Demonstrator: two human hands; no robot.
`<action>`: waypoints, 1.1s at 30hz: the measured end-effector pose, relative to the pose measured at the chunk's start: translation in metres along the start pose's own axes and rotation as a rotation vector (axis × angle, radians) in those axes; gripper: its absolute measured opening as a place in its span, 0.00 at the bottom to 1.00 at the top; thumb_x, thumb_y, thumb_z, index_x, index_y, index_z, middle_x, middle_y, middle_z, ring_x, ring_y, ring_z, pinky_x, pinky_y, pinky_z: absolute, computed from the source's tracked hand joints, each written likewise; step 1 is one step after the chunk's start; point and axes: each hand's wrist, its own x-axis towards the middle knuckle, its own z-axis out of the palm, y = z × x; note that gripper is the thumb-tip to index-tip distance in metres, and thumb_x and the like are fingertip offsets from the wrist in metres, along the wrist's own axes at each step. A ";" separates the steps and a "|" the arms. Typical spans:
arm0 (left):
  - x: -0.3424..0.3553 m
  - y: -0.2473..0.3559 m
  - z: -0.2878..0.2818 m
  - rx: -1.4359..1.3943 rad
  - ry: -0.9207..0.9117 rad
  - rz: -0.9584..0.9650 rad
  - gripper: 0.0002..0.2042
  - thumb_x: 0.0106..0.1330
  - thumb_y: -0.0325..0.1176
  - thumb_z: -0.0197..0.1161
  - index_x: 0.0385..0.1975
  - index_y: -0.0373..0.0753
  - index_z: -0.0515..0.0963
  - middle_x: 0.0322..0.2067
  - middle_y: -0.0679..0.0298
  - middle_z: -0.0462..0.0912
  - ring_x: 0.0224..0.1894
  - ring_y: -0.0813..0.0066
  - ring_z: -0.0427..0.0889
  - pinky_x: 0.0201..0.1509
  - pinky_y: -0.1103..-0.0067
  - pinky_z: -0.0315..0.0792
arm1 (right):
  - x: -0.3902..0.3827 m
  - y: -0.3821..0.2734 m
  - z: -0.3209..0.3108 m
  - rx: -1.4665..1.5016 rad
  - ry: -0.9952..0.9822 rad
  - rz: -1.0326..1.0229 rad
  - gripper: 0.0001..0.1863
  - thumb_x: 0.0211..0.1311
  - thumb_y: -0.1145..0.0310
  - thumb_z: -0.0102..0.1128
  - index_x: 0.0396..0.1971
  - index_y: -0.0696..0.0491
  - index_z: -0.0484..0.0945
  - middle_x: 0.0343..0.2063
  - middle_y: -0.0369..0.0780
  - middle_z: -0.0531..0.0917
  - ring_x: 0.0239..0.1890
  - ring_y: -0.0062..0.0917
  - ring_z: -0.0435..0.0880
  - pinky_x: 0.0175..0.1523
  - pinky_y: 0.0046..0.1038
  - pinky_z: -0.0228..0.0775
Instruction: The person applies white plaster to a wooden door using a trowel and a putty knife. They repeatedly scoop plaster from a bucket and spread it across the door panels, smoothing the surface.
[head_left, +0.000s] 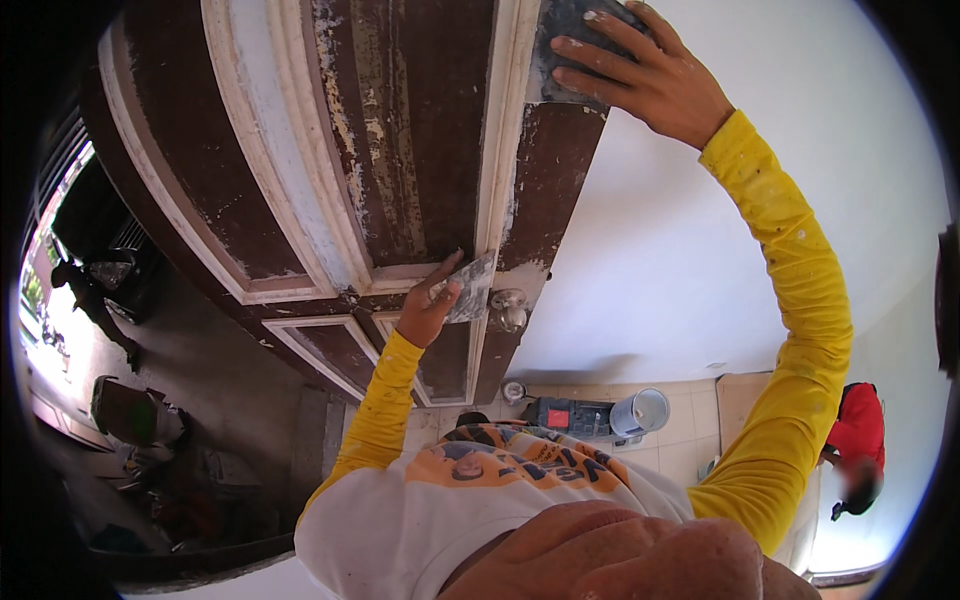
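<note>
A tall panelled door [160,130] has scuffed dark brown paint and pale, rough mouldings. High on its right side, my right hand [635,75] presses a dark, smeared flat spreader [545,75] against the wood with fingers spread over it; the thumb is hidden. Lower down, my left hand [430,310] grips a square putty-smeared plate [468,285], just left of the round metal doorknob [510,305].
A white wall [700,250] adjoins the door. On the tiles below stand a grey bucket [640,410], dark toolbox [570,415] and small can [515,390]. A person in red [860,420] is at right; another [100,310] is outside, near a cluttered box [130,410].
</note>
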 end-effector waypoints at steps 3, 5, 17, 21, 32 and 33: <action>-0.002 0.004 0.001 -0.027 0.001 -0.035 0.28 0.75 0.45 0.58 0.67 0.31 0.68 0.64 0.52 0.74 0.68 0.66 0.70 0.69 0.75 0.61 | 0.002 0.001 0.003 0.030 0.015 0.011 0.19 0.66 0.62 0.54 0.57 0.35 0.78 0.65 0.32 0.72 0.69 0.36 0.64 0.70 0.52 0.60; -0.001 0.003 0.001 -0.019 -0.001 -0.042 0.28 0.75 0.45 0.58 0.67 0.31 0.68 0.64 0.52 0.73 0.68 0.66 0.69 0.69 0.76 0.61 | -0.017 -0.012 0.015 -0.001 -0.052 0.184 0.33 0.58 0.71 0.61 0.64 0.30 0.71 0.70 0.25 0.66 0.69 0.32 0.63 0.71 0.45 0.59; -0.001 -0.003 0.000 -0.047 -0.005 -0.034 0.27 0.75 0.44 0.57 0.66 0.31 0.69 0.63 0.52 0.75 0.67 0.67 0.70 0.69 0.75 0.61 | -0.037 -0.025 0.002 -0.017 -0.028 0.224 0.36 0.55 0.75 0.63 0.64 0.29 0.72 0.70 0.22 0.66 0.71 0.29 0.62 0.73 0.41 0.55; 0.001 0.002 0.001 -0.020 -0.008 -0.020 0.27 0.75 0.43 0.58 0.67 0.31 0.69 0.63 0.52 0.75 0.67 0.67 0.70 0.69 0.75 0.61 | -0.002 -0.005 -0.004 0.063 -0.020 0.011 0.18 0.66 0.63 0.55 0.55 0.36 0.79 0.64 0.32 0.73 0.69 0.37 0.64 0.69 0.52 0.61; 0.002 0.005 0.002 0.041 -0.033 -0.055 0.28 0.75 0.44 0.57 0.67 0.31 0.68 0.64 0.50 0.74 0.67 0.64 0.70 0.69 0.75 0.61 | -0.070 -0.046 0.041 0.001 -0.004 0.341 0.33 0.56 0.70 0.63 0.64 0.31 0.72 0.70 0.25 0.67 0.69 0.30 0.65 0.70 0.45 0.58; 0.001 0.007 0.001 0.052 -0.036 -0.050 0.28 0.75 0.44 0.57 0.67 0.31 0.68 0.63 0.50 0.74 0.67 0.63 0.71 0.69 0.75 0.61 | -0.080 -0.062 0.045 -0.007 -0.033 0.379 0.33 0.56 0.70 0.63 0.64 0.31 0.73 0.70 0.25 0.67 0.69 0.30 0.65 0.70 0.45 0.58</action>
